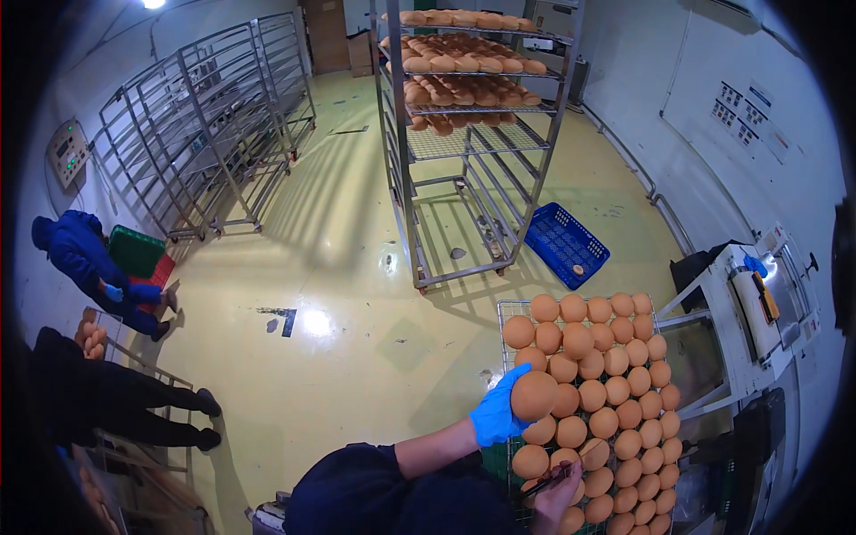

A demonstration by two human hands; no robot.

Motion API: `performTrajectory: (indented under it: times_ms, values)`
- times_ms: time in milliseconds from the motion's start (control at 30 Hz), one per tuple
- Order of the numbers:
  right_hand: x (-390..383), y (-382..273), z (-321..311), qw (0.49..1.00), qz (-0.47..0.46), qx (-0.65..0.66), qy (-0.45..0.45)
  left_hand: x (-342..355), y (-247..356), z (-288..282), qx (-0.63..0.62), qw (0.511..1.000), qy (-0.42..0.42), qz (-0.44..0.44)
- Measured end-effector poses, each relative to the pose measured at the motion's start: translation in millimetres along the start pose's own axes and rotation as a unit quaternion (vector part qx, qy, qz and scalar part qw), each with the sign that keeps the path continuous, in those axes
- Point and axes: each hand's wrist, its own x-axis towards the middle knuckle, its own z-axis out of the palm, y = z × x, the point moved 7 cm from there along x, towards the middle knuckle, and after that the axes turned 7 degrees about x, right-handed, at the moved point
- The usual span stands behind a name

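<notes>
My left hand (497,412), in a blue glove, is closed around a round brown bun (535,396), lifted above the wire rack (505,314) of buns in front of me. Lower down, over the near-left part of the same rack, my bare right hand (560,496) grips a slim dark-handled tool (538,487). Its working end is too small to make out. Rows of similar round brown buns (604,420) cover the rack, and one bun (578,341) appears to sit on top of others.
Ahead stands a tall wheeled rack (406,205) with bun-laden upper shelves. Beside it a blue crate (567,245) lies on the floor. A white machine (753,308) is at right. Empty metal racks (192,116) line the left wall, where two people (76,254) work.
</notes>
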Motion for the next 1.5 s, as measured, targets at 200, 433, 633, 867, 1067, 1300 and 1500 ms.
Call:
performTrajectory:
  times_ms: [200,433,633,867,1067,1300,1500]
  values:
    - [-5,1,21,0.999,-0.015,-0.020,-0.029,-23,5,20,0.025,1.000,-0.008,0.006]
    - [-12,-3,39,0.997,-0.024,-0.044,-0.065,-16,-17,4,0.042,0.999,0.012,0.007]
    - [-22,-16,49,0.989,-0.087,-0.080,-0.091,-22,-30,1,0.051,0.997,0.054,-0.009]
    - [-29,-24,44,0.988,-0.101,-0.087,-0.073,-23,-37,4,-0.005,0.999,0.021,-0.050]
    - [-32,-25,37,0.988,-0.106,-0.082,-0.080,-17,-52,10,-0.157,0.971,-0.090,-0.157]
    - [-32,-27,21,0.989,-0.132,-0.047,-0.038,-10,-73,1,-0.087,0.973,-0.104,-0.188]
    - [-10,-15,-25,0.989,-0.141,-0.047,0.020,-10,-76,27,-0.009,0.968,-0.141,-0.206]
